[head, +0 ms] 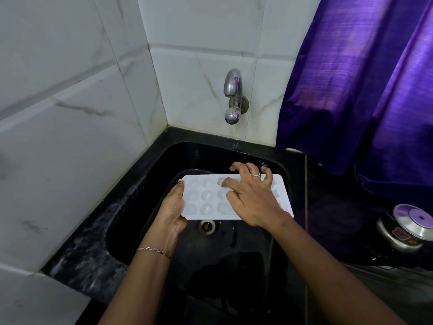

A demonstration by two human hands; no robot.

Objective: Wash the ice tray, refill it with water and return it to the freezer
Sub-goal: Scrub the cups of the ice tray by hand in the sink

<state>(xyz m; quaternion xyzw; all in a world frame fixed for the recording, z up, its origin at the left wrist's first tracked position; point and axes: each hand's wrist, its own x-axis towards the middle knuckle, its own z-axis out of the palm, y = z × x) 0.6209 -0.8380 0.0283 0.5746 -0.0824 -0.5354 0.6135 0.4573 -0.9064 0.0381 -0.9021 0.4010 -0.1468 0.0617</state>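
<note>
White plastic ice tray (206, 202), rounded hollows facing up, held roughly level inside the black sink (131, 221), above the drain (206, 227) and toward the basin's far right corner. Left hand (173, 207) gripping the tray's left short edge, thumb laid along that rim, the other fingers hidden beneath. Right hand (250, 198) palm-down across the tray's right half, fingers (241, 165) spread wide and bent like claws, tips touching the hollows and the far rim. Ring (256, 175) on one of those fingers. Thin chain bracelet (154, 250) on the left wrist. Chrome tap (233, 90) on the white marble-veined wall tiles (70, 113) above the sink's far edge, spout pointing down, well above the tray. Wet black stone counter (82, 266) along the sink's left edge, against the tiles. Purple curtain (363, 78) hanging over the counter's far right corner. Lidded steel cooker (405, 227) at the counter's right edge, well apart from the sink.
</note>
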